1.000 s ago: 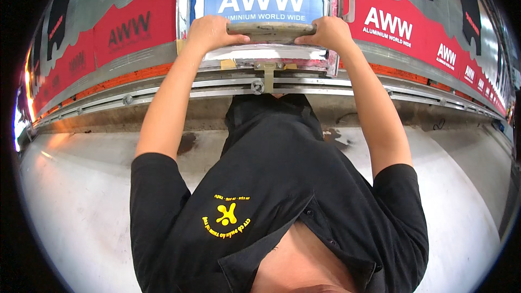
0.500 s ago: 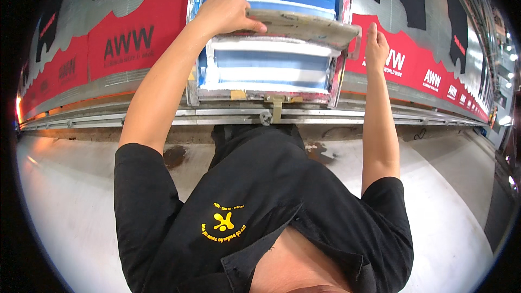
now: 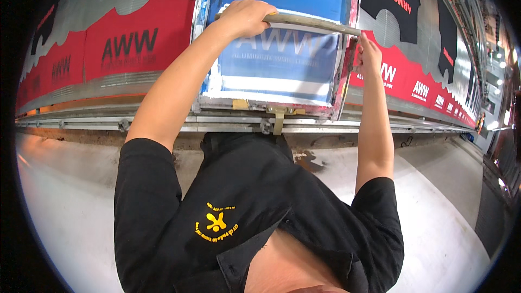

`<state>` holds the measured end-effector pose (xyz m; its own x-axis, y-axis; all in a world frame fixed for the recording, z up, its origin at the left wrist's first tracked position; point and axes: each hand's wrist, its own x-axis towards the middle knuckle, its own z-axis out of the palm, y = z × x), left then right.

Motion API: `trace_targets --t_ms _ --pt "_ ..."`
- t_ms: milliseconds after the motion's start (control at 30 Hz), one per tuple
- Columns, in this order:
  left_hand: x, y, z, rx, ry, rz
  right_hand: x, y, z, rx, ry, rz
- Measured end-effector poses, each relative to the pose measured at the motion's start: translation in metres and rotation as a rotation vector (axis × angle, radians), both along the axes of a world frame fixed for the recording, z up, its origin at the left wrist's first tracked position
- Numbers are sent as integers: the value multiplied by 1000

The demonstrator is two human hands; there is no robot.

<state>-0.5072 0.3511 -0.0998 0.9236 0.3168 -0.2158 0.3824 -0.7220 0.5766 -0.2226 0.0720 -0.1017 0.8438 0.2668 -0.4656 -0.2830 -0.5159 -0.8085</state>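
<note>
A framed printing screen (image 3: 239,102) with blue mesh lies on the table in front of me. My left hand (image 3: 247,17) grips a long squeegee (image 3: 309,21) that lies across the screen, fingers wrapped over its left part. My right hand (image 3: 370,54) is closed at the squeegee's right end, beside the frame's right edge. Whether its fingers grip the squeegee's end or the frame cannot be made out. White ink forms a band on the mesh on my side of the squeegee, and pale lettering shows between.
Red cloth pieces (image 3: 135,38) with dark print lie on the table to the left. Red pieces (image 3: 399,68) with white print lie to the right, with black pieces (image 3: 388,0) beyond. A metal rail (image 3: 217,125) with a clamp (image 3: 278,122) runs along the near edge.
The squeegee has tipped from a broad face to a narrow bar, and lettering shows on the mesh below it. My right hand has moved in from beside the frame and closed at its edge.
</note>
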Motion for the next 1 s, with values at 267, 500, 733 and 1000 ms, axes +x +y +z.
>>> trace_targets --t_ms 267,500,733,1000 --pt "-143 -171 -8 110 -237 47 -2 -23 21 136 -46 5" --pt "-167 -214 22 39 -326 62 -2 -50 21 283 -293 -11" --pt "-140 -224 30 79 -51 135 -3 -72 -17 407 -315 1" --pt "-83 -185 40 21 100 157 34 -47 -64 326 -225 -34"
